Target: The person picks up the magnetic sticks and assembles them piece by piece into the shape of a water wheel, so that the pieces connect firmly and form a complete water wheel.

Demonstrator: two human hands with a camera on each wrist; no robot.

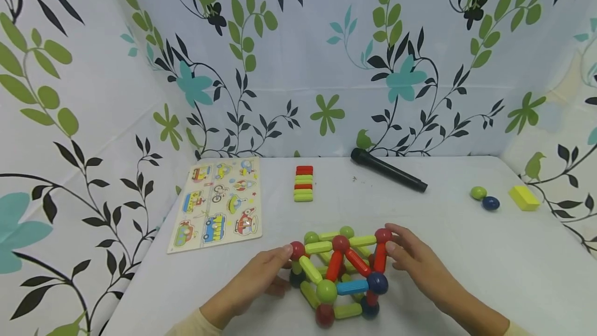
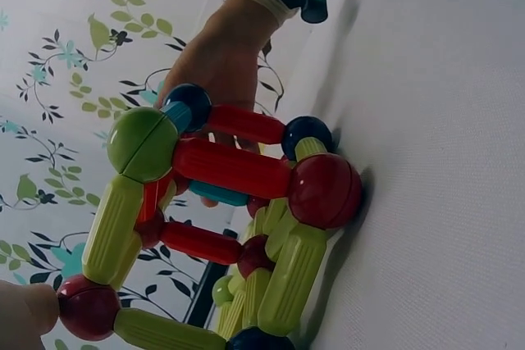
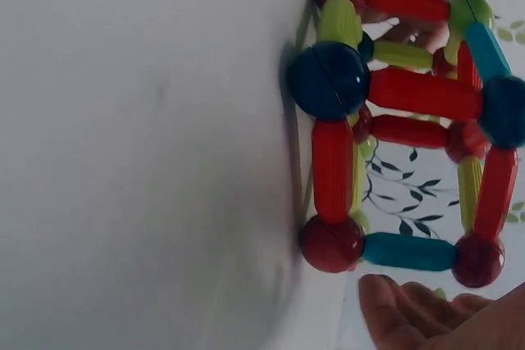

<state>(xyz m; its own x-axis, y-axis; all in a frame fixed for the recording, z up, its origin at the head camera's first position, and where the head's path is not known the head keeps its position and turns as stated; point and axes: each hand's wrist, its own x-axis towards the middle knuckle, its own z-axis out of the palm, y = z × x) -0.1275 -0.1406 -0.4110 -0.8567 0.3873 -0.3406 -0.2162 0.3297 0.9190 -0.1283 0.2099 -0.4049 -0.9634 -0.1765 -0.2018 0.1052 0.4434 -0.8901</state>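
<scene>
A magnetic stick-and-ball structure [image 1: 353, 288] of green, red and blue sticks joined by coloured balls stands on the white table. At its left side my left hand [image 1: 254, 279] touches a red ball [image 1: 297, 251] with a fingertip. On the opposite side my right hand [image 1: 422, 268] has its thumb and forefinger beside another red ball [image 1: 383, 235], fingers loosely bent. Below the structure in the right wrist view, the right hand [image 3: 435, 317] has relaxed fingers. Parts of the left hand's fingers are hidden behind the structure.
Behind the structure lies a row of red and green sticks [image 1: 303, 184]. A picture puzzle board [image 1: 216, 204] is at left, and a black microphone [image 1: 388, 170] lies at the back. To the right are a green ball [image 1: 478, 193], a blue ball [image 1: 491, 203] and a yellow block [image 1: 524, 198].
</scene>
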